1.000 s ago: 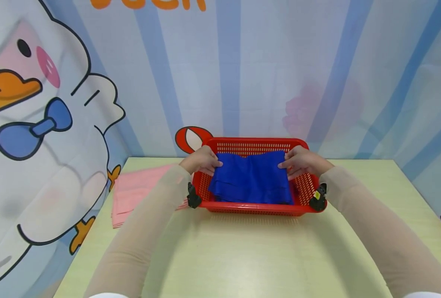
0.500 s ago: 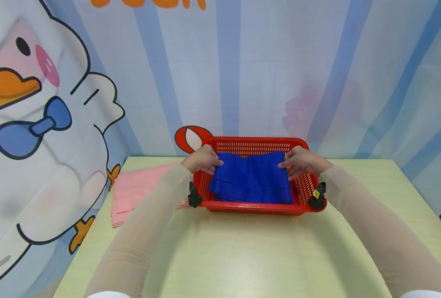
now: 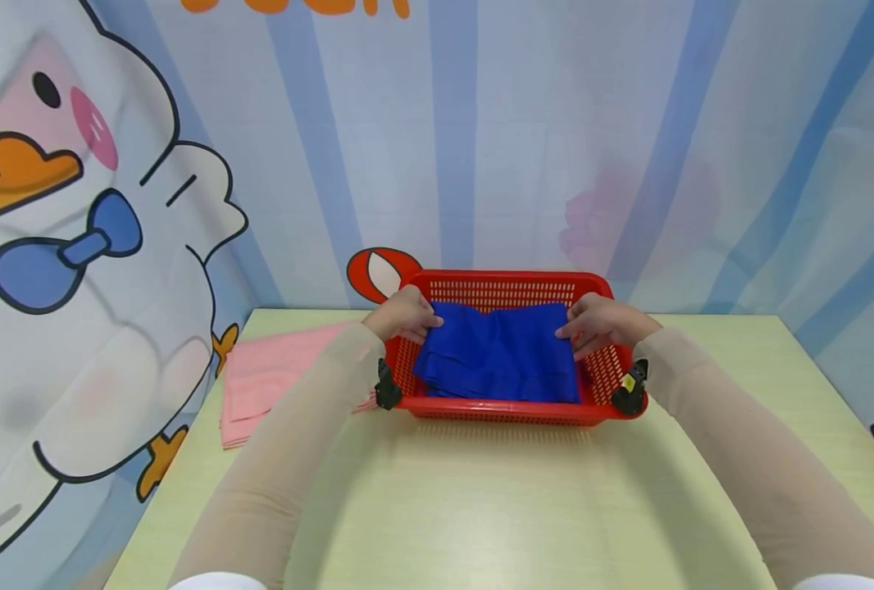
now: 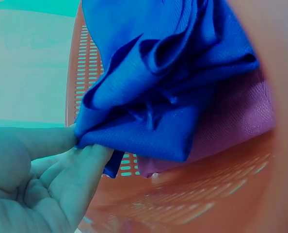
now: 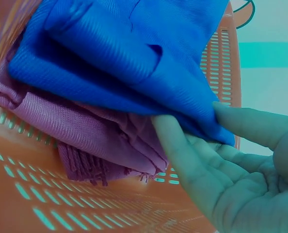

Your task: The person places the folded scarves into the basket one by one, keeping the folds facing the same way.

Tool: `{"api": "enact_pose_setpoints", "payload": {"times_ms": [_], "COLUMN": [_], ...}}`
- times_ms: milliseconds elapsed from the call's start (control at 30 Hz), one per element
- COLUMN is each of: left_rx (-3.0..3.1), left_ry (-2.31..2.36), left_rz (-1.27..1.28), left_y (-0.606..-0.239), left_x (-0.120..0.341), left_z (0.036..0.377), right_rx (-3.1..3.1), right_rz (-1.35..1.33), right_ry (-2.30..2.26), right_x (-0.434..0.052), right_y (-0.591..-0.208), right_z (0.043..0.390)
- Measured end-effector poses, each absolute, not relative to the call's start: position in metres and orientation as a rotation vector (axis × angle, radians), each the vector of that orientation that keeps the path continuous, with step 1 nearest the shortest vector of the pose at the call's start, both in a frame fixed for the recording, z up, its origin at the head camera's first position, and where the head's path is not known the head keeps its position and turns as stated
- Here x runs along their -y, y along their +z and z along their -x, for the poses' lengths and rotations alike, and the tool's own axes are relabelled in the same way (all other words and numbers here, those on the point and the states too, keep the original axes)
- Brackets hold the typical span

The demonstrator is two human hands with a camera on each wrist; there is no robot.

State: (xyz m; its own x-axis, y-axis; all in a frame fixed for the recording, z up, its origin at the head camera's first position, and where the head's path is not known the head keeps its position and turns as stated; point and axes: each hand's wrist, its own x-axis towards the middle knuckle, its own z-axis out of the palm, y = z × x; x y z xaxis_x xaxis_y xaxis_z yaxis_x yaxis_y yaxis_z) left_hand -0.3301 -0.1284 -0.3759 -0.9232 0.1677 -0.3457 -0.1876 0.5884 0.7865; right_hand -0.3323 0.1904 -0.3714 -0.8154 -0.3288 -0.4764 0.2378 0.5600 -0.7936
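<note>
A folded blue scarf [image 3: 496, 356] with a few loose threads lies in a red plastic basket [image 3: 511, 406]. My left hand [image 3: 406, 315] pinches its far left corner between thumb and fingers. At the far right corner my right hand [image 3: 601, 321] pinches the cloth, thumb above and fingers below, as the right wrist view shows. Beneath the blue scarf is a purplish-pink scarf [image 5: 86, 128] with a fringed end; the blue one covers most of it. In the left wrist view the blue layers [image 4: 149, 111] hang in loose folds at their edge.
A folded light pink cloth [image 3: 275, 373] lies on the table [image 3: 466, 500] left of the basket, partly hidden by my left sleeve. Behind the basket stands a printed backdrop [image 3: 511, 147] with a cartoon duck. Black wrist cameras [image 3: 630, 389] overlap the basket's front corners.
My right hand and the scarf corner it pinches have shifted slightly to the right. The left hand has barely moved.
</note>
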Motion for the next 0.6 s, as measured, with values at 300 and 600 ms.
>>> {"api": "enact_pose_setpoints", "payload": {"times_ms": [300,600], "left_rx": [-2.454,-2.441], "left_ry": [1.246,1.217], "left_rz": [0.041,0.026], "left_y": [-0.3768,-0.3780], "left_x": [0.1286,0.1287], "left_z": [0.3313,0.3324], "right_rx": [-2.183,-2.186], "right_rz": [0.029,0.006], "right_ry": [-1.222,-1.210], "right_x": [-0.1919,-0.1938], "right_y": [-0.3756,-0.3760], "right_z": [0.3338,0.3330]}}
